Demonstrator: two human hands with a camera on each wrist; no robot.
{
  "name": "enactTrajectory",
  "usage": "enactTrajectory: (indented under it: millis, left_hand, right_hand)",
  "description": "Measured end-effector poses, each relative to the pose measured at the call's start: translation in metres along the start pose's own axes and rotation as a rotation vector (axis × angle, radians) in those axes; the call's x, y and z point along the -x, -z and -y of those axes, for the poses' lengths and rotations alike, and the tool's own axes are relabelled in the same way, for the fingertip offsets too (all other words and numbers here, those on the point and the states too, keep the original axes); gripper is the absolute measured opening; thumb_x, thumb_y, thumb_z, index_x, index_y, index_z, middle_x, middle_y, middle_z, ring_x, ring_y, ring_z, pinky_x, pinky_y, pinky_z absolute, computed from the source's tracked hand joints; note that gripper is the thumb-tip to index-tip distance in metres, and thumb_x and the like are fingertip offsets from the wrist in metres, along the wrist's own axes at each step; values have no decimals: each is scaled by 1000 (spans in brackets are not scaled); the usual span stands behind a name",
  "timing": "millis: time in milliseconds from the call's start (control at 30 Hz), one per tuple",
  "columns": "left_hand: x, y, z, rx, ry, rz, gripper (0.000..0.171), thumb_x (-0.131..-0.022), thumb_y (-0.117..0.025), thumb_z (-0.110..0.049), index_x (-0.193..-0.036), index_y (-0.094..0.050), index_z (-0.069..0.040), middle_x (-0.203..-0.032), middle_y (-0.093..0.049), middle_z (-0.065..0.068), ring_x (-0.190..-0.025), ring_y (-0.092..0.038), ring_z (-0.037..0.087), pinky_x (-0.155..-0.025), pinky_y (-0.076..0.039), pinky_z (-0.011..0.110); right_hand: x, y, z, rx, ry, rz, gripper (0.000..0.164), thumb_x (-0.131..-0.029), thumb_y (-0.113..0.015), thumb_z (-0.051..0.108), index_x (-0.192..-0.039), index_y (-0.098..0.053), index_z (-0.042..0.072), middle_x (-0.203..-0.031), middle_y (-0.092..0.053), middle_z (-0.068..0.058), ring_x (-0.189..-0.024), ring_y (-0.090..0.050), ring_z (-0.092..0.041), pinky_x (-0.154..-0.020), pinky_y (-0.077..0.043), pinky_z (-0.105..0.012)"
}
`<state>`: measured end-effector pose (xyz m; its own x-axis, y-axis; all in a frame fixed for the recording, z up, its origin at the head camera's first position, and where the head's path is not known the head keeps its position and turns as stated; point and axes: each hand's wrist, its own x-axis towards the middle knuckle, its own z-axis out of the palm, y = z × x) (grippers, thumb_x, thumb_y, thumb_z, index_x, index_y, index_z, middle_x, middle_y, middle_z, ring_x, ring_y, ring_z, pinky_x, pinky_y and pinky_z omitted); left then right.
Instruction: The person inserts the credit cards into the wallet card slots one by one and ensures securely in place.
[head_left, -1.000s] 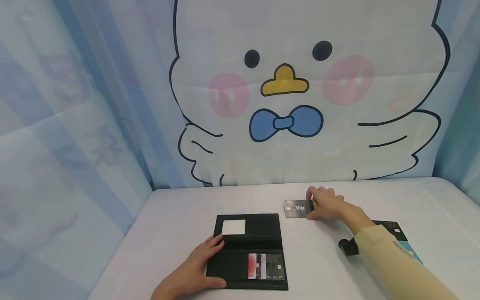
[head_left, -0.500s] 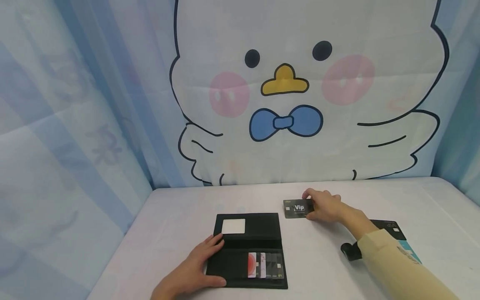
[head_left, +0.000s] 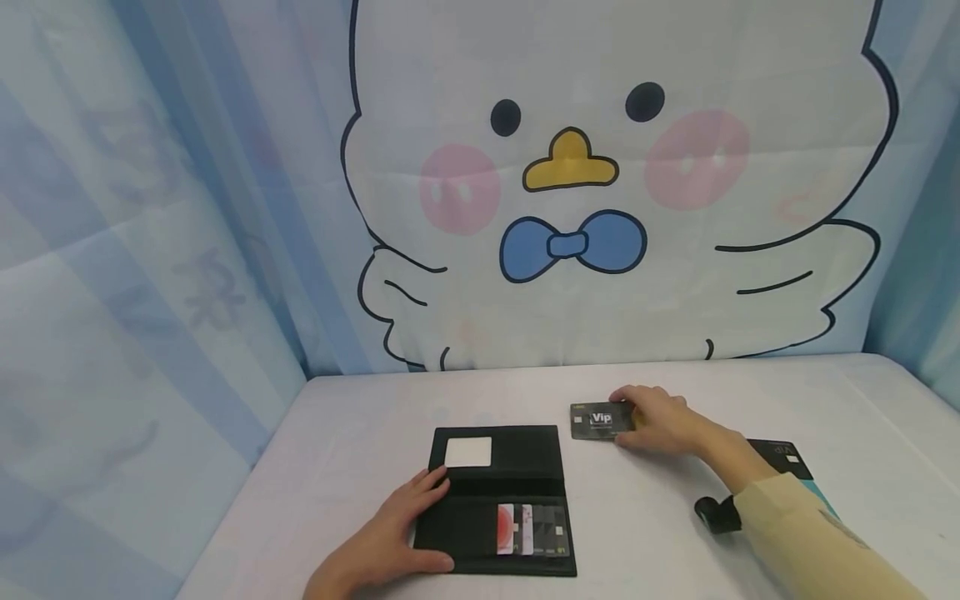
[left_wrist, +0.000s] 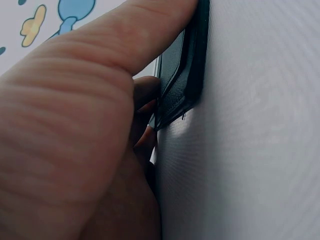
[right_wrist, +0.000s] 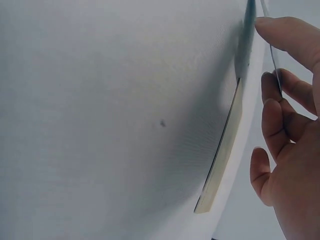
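Note:
My right hand [head_left: 660,421] pinches a dark bank-style card marked "Vip" [head_left: 596,419] at its right end, thumb on the near edge and fingers on the far edge. In the right wrist view the card's thin edge [right_wrist: 274,57] shows between thumb and fingers, apart from a pale gold card [right_wrist: 221,155] on the table. A bit of yellow shows beside the fingers in the head view. My left hand [head_left: 390,529] rests spread along the left side of an open black wallet [head_left: 457,525], thumb at its near edge. A white card [head_left: 468,452] sits in the upper half, several cards [head_left: 532,530] in the lower.
To the right, partly under my sleeve [head_left: 810,525], lie a black card [head_left: 776,455] and a blue one [head_left: 817,494]. A black wrist-camera piece [head_left: 717,515] sticks out by the sleeve. A printed cartoon curtain [head_left: 570,317] closes off the back of the white table [head_left: 637,533].
My right hand and forearm have shifted slightly right and nearer, the Vip card moving with the hand. Its face looks darker, with less glare. The left hand and wallet keep their place.

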<state>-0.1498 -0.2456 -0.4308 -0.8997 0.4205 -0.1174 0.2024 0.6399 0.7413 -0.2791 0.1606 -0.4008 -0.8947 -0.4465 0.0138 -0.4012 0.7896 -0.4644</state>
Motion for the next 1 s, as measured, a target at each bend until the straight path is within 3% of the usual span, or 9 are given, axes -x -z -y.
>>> enactTrajectory:
  millis: [267, 533, 1000]
  left_hand:
    - [1, 0, -1, -3, -4, -3, 93, -80, -85, -43, -152, -43, -3, -165, -26, 7, -151, -12, 41, -113, -15, 70]
    - [1, 0, -1, -6, -13, -6, 92, -80, -85, -43, -152, -44, -2, -165, -26, 8, -151, -12, 41, -113, -15, 70]
    - [0, -1, -1, -9, 3, -9, 92, -80, -85, -44, -153, -44, -5, -165, -26, 6, -151, -12, 39, -114, -15, 69]
  right_hand:
    - [13, -3, 8, -35, 54, -70, 53, -82, -83, 27, -125, -63, 3, -118, -65, -8, -104, -57, -28, -85, -42, -57]
    - [22, -10, 32, -10, 146, -117, 49, -81, -84, 25, -123, -66, 7, -111, -66, 2, -96, -55, -21, -83, -45, -45]
    - [34, -22, 64, -58, 219, -79, 48, -80, -85, 30, -121, -66, 12, -108, -64, 9, -95, -52, -15, -82, -37, -43]
